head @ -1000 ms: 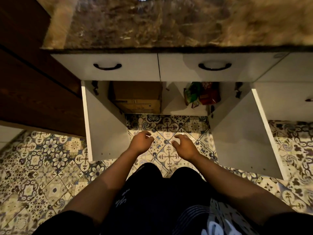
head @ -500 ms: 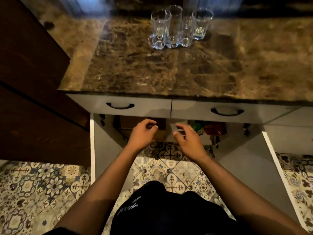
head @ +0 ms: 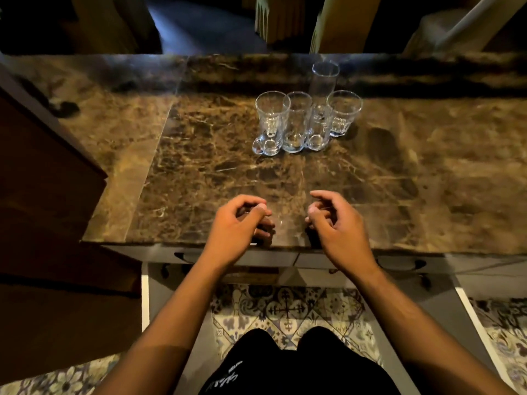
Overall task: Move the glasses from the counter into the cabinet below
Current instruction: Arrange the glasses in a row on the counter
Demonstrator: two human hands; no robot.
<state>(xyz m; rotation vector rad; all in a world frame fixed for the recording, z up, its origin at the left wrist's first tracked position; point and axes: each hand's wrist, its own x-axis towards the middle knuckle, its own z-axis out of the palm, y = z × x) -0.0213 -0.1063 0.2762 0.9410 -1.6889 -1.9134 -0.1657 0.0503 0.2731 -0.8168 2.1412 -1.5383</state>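
Both hands are hovering over the near edge of the counter (head: 199,155), empty. The left hand (head: 239,223) is hanging with its fingers loosely curled and the thumb lying across them, gripping nothing; the right hand (head: 333,220) is mirroring it, fingers slack and curled, forefinger reaching slightly forward. They are sitting side by side with a gap between them — a ready posture, I judge, for taking a glass in each.

Below the wrists, the cabinet doors (head: 145,295) are standing swung wide on either side of the person's legs, presumably so that the space under the counter is waiting to receive the glasses without a free hand being needed.

Beyond the fingertips, well apart from both hands and slightly to the right of the gap between them, the glasses (head: 308,121) are standing upright in a tight cluster on the marble. A boot-shaped glass (head: 269,124) is sitting furthest left, nearly straight ahead of the left hand; a short tumbler (head: 342,114) is ending the row ahead of the right hand; a tall cylinder (head: 323,81) is rising behind the others — furthest from reach. Packed so closely, they are likely touching, so lifting the outer ones first looks safest.
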